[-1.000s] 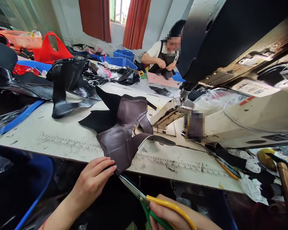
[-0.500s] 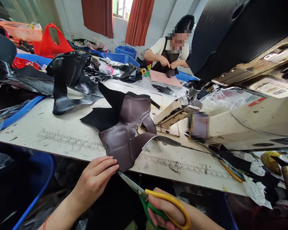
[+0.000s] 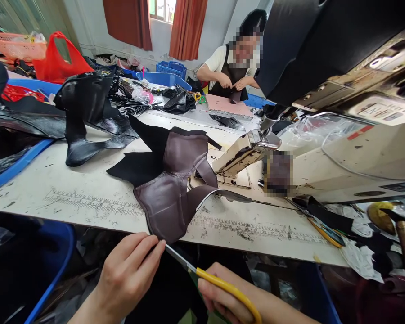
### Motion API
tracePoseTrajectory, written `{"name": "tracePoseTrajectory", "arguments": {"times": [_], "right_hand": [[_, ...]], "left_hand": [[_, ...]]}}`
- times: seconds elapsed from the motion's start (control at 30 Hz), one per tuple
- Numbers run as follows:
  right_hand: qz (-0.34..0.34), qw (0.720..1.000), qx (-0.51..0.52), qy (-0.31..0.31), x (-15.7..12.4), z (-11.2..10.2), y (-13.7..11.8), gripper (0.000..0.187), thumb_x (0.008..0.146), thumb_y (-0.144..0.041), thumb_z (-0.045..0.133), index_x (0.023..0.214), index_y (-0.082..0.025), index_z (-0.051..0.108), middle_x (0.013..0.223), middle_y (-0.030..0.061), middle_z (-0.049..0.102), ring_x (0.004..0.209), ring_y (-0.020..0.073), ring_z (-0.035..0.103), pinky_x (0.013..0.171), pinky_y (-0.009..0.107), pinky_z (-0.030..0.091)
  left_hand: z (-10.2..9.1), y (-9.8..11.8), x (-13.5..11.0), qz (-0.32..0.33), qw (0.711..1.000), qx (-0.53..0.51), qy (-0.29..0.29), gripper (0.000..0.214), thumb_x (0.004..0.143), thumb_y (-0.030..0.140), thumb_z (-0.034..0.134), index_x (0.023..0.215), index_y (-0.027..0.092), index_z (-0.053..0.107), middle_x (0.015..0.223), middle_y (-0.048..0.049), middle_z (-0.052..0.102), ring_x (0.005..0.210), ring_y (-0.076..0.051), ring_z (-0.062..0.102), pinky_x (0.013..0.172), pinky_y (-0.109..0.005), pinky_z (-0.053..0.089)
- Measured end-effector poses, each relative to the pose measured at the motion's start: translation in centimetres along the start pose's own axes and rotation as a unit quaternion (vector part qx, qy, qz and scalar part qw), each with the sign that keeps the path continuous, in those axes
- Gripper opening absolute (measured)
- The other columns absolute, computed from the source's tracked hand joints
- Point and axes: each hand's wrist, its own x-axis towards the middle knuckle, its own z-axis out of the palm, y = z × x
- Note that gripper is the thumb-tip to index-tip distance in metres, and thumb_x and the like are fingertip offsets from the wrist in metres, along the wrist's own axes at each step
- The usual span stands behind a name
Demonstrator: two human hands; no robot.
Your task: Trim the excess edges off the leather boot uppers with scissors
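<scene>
A dark brown leather piece (image 3: 170, 202) with black lining parts lies on the white worktable, its lower tip reaching past the front edge. My left hand (image 3: 131, 265) is closed in a pinch at that lower tip, on the leather's edge. In my right hand (image 3: 219, 288) is a pair of scissors (image 3: 227, 285) with a yellow and a green handle. Their blades point up and left, and the tips meet the leather edge beside my left fingertips. What lies right between the blades is too small to make out.
A sewing machine (image 3: 305, 166) stands on the right of the worktable (image 3: 97, 216), its narrow arm near the leather. Black leather pieces (image 3: 84, 117) lie at the left. Across the table a co-worker (image 3: 236, 67) handles a dark piece. A blue bin (image 3: 65, 256) is below left.
The scissor blades have come together and the scissors have turned, so the green handle is mostly hidden. My left hand remains at the leather's edge. The whole view has shifted slightly.
</scene>
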Motion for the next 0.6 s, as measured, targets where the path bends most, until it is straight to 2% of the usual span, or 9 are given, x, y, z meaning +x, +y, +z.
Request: {"name": "tracePoseTrajectory", "arguments": {"times": [0.13, 0.23, 0.43, 0.6], "right_hand": [[-0.048, 0.990, -0.112, 0.069, -0.2, 0.4, 0.6, 0.061, 0.084, -0.073, 0.045, 0.061, -0.016, 0.050, 0.048, -0.0043, 0.038, 0.039, 0.0044, 0.032, 0.034, 0.014, 0.023], [-0.066, 0.985, -0.139, 0.084, -0.2, 0.6, 0.3, 0.060, 0.085, -0.069, 0.048, 0.059, -0.016, 0.051, 0.050, -0.0038, 0.038, 0.043, 0.0042, 0.029, 0.036, 0.016, 0.019], [0.000, 1.000, -0.001, 0.005, 0.0, 1.3, -1.7, 0.060, 0.086, -0.070, 0.042, 0.061, -0.016, 0.054, 0.044, -0.0036, 0.042, 0.034, 0.0062, 0.040, 0.034, 0.014, 0.028], [-0.073, 0.996, 0.040, -0.017, 0.7, 1.8, -1.0, 0.066, 0.085, -0.073, 0.040, 0.059, -0.014, 0.055, 0.044, -0.0028, 0.042, 0.034, 0.0052, 0.039, 0.034, 0.014, 0.026]], "left_hand": [[0.1, 0.7, 0.4, 0.020, 0.999, 0.035, -0.010, 0.010, 0.084, 0.007, 0.065, 0.093, 0.009, 0.070, 0.084, -0.0068, 0.071, 0.080, -0.021, 0.062, 0.075, -0.035, 0.050], [0.4, 0.5, 0.0, 0.034, 0.999, 0.020, 0.006, 0.011, 0.082, 0.006, 0.067, 0.093, 0.007, 0.069, 0.084, -0.0075, 0.072, 0.081, -0.021, 0.062, 0.077, -0.036, 0.049], [1.0, 0.7, -1.8, 0.006, 0.998, -0.032, 0.059, 0.023, 0.074, -0.001, 0.074, 0.096, 0.006, 0.069, 0.085, -0.0107, 0.073, 0.084, -0.022, 0.064, 0.075, -0.036, 0.050], [1.1, 1.5, -2.0, -0.022, 0.995, -0.064, 0.073, 0.025, 0.070, -0.006, 0.074, 0.093, 0.005, 0.069, 0.084, -0.0117, 0.071, 0.083, -0.021, 0.063, 0.073, -0.036, 0.051]]}}
